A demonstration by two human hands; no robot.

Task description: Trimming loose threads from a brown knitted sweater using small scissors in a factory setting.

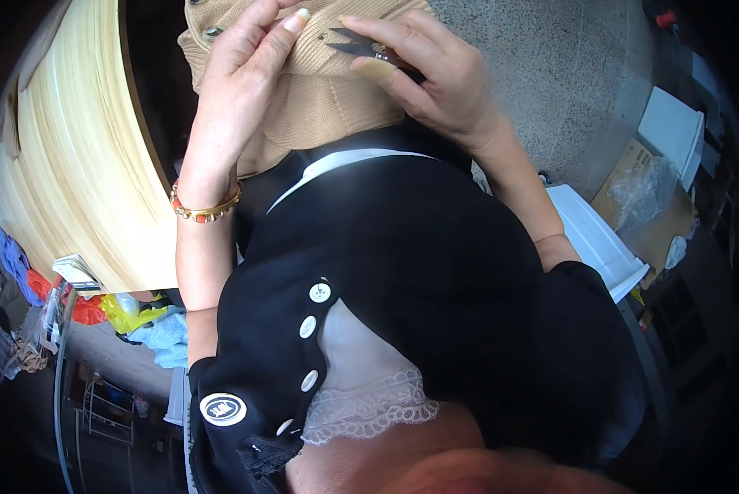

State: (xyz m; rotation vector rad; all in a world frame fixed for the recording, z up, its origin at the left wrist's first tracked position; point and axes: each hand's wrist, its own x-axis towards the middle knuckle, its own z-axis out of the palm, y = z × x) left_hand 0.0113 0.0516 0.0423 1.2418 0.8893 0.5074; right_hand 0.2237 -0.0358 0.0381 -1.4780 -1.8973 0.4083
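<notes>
A tan ribbed knit garment lies across my lap at the top of the view, with a dark button near its left edge. My left hand is over its left part, thumb and fingers closed in a pinch on the knit; the fingertips run partly out of the picture. In my right hand is a pair of small dark thread snips, blades apart and pointing left, just above the knit. The tips are close to a small dark spot on the fabric. A yellowish covering wraps my right thumb.
A pale wood-grain table stands at my left, holding a small booklet-like item at its near edge. Coloured plastic bags are heaped beyond that edge. On the right, white bins and cardboard with clear plastic rest on the speckled floor.
</notes>
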